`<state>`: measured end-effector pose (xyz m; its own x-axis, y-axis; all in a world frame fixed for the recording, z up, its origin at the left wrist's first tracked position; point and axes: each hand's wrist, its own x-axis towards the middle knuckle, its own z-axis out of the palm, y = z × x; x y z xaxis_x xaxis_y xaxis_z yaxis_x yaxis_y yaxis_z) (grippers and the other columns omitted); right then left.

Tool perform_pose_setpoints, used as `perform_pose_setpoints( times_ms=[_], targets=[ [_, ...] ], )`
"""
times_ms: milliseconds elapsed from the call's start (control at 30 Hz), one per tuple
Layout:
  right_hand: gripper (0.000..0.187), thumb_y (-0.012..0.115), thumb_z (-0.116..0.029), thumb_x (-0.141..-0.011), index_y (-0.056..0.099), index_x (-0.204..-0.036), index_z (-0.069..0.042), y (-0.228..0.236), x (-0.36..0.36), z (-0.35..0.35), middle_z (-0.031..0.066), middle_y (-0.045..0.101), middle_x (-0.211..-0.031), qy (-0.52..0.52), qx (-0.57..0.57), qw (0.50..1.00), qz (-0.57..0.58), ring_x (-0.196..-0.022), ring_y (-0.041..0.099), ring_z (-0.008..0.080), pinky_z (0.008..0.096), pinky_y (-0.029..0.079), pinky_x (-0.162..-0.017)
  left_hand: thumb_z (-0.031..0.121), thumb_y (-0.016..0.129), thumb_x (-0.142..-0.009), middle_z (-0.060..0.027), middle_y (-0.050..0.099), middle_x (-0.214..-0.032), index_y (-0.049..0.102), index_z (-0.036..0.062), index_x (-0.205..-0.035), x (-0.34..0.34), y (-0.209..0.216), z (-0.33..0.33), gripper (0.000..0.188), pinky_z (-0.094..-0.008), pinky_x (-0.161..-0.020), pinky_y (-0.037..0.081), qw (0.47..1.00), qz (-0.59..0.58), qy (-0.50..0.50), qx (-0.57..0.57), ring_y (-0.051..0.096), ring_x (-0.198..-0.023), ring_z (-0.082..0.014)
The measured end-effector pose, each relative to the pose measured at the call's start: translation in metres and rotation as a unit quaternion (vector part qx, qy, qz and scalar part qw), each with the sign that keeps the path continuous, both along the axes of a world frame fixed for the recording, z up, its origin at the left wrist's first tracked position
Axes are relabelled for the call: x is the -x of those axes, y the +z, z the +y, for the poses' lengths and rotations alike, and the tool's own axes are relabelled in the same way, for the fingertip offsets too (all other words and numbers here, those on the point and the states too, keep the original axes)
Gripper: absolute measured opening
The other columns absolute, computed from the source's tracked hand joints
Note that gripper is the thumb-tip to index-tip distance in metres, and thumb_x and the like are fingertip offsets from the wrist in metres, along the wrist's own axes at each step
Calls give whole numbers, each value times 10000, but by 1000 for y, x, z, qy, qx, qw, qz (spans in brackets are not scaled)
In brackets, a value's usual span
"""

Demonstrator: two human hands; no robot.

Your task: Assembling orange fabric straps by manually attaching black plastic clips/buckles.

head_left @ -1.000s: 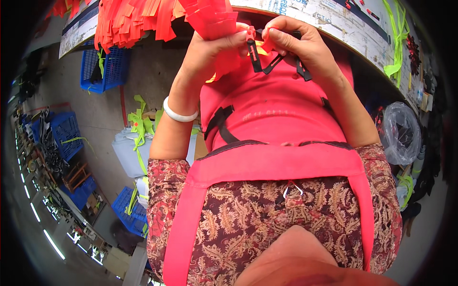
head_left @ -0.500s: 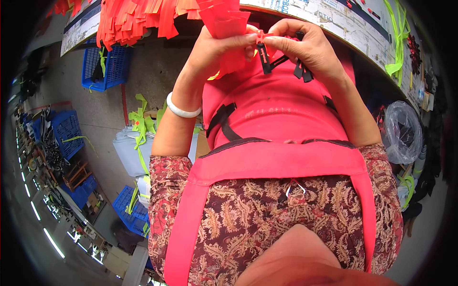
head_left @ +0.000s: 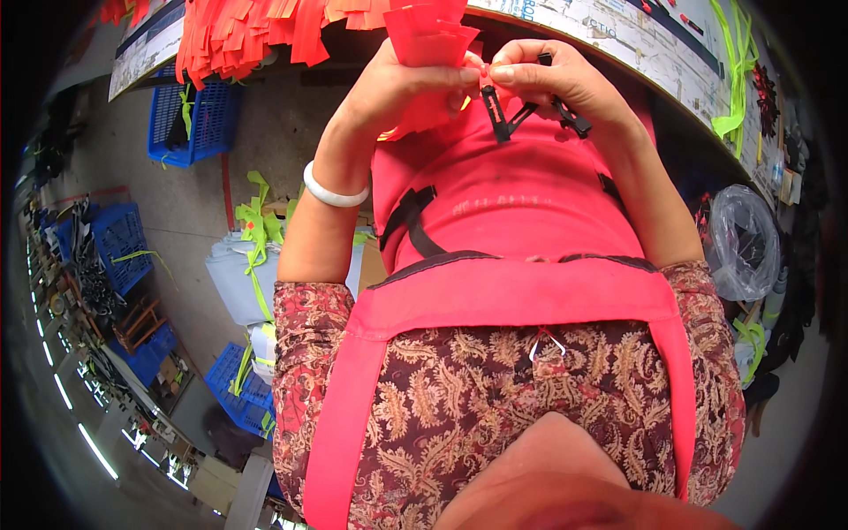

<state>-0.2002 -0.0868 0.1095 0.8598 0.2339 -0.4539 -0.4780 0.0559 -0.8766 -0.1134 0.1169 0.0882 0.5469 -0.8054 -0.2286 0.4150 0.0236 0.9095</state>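
Note:
In my left hand (head_left: 402,88) is a bundle of red fabric strips (head_left: 430,35), with the thumb pressed across it and the fingers curled behind. My right hand (head_left: 565,84) is closed, thumb and forefinger pinching a small red piece at the strips' edge, which looks like a zipper slider. From that piece hangs a black zipper pull (head_left: 496,113). More black zipper pulls (head_left: 572,119) stick out of my right hand's curled fingers. The two hands almost touch at the fingertips, above the red apron (head_left: 495,185) on my lap.
A heap of red strips (head_left: 252,40) hangs over the edge of the worktable (head_left: 609,44). Yellow-green strips (head_left: 731,79) lie on the table's right side. To the left stand blue crates (head_left: 190,119) on the floor, near stacked grey sheets (head_left: 237,287). A clear plastic bag (head_left: 744,243) sits at right.
The hanging black zipper pull has swung slightly and shows another face. My left hand and its red strips have shifted a little rightward, and the pulls in my right hand have turned.

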Motion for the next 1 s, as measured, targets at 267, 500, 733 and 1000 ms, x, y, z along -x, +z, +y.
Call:
perform_pose_setpoints(
  times_ms=[267, 500, 733, 1000],
  targets=[
    [216, 704, -240, -857, 674, -933, -40, -22, 8, 17, -42, 562, -696, -168, 75, 972, -146, -569, 463, 5, 148, 403, -512, 102, 707, -823, -46, 629, -707, 657, -8, -914, 11, -17, -7, 151, -248, -569, 464, 997, -28, 77, 5, 591, -633, -118],
    [139, 680, -117, -857, 664, -960, -25, -18, 11, 23, 15, 648, -856, -130, 121, 948, -264, -795, 626, 70, 214, 531, -671, 30, 706, -805, -44, 646, -741, 656, -13, -982, 23, -22, -10, 189, -245, -577, 489, 981, -165, 102, 14, 608, -649, -108],
    [157, 710, -82, -813, 662, -937, 1, -24, 11, 20, 36, 648, -874, -107, 177, 908, -363, -801, 628, 93, 203, 514, -710, -18, 680, -804, -40, 656, -756, 663, 3, -993, 22, -30, -5, 191, -238, -576, 492, 975, -192, 111, 11, 611, -653, -100],
    [149, 715, -95, -817, 653, -918, -5, -23, 9, 16, 22, 647, -835, -74, 175, 947, -258, -786, 614, 60, 195, 507, -683, -22, 649, -822, -47, 659, -741, 672, 8, -974, 26, -31, -6, 156, -245, -581, 497, 957, -257, 131, -12, 613, -653, -101]
  ],
)
